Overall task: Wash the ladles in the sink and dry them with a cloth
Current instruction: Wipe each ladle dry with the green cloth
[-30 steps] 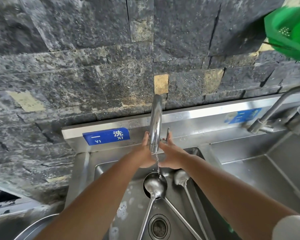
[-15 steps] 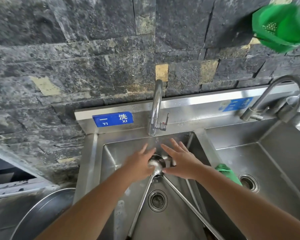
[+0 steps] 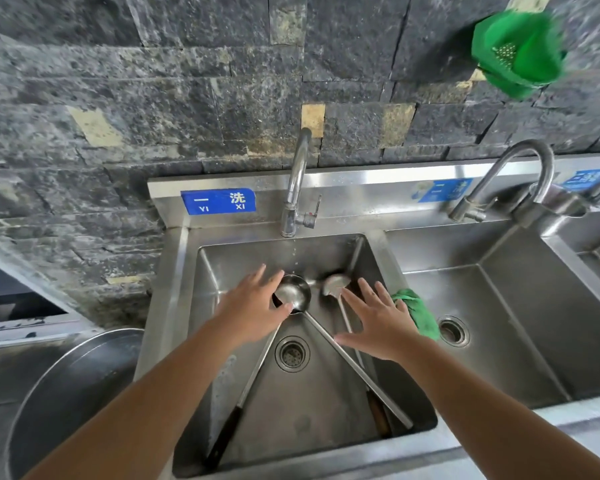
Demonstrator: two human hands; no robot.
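Observation:
Three long-handled steel ladles lie in the left sink basin (image 3: pixel 326 403). One round ladle bowl (image 3: pixel 291 296) sits under the tap (image 3: pixel 297 188), which only drips. A second ladle bowl (image 3: pixel 335 285) lies to its right, and a black-handled ladle (image 3: pixel 243 400) slants to the lower left. My left hand (image 3: pixel 253 311) hovers with fingers spread beside the round bowl, thumb at its rim. My right hand (image 3: pixel 378 323) is spread flat above the handles, holding nothing. A green cloth (image 3: pixel 420 315) lies on the divider beside it.
A second basin (image 3: pixel 499 323) with its own drain and curved tap (image 3: pixel 520 174) lies to the right. A large steel pot (image 3: pixel 66 393) stands at the lower left. A green plastic strainer (image 3: pixel 520 53) hangs on the dark stone wall at the upper right.
Both hands have come down from the tap into the basin and spread apart. The water stream has thinned to drips. The view has pulled back, showing more of the sinks.

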